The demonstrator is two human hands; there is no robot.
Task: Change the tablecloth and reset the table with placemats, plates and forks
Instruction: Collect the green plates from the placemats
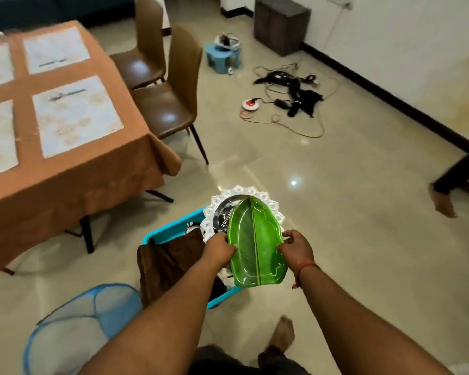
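Observation:
A green leaf-shaped plate (255,244) lies on top of a round plate with a white lacy rim (244,193), and I hold the stack from both sides. My left hand (218,249) grips its left edge, my right hand (295,247) its right edge. The stack hovers over a blue crate (171,230) on the floor, over which a brown cloth (165,262) is draped. At the upper left stands the table with an orange-brown tablecloth (98,174) and several pale placemats (76,115) laid on it. No forks are visible.
Two brown chairs (168,104) stand at the table's right side. A blue mesh hamper (73,331) lies at the lower left. Cables and a red-white device (284,98) sprawl on the tiled floor, with a small blue stool (222,56) and a dark box (280,23) beyond. Another person's foot (443,201) is at the right.

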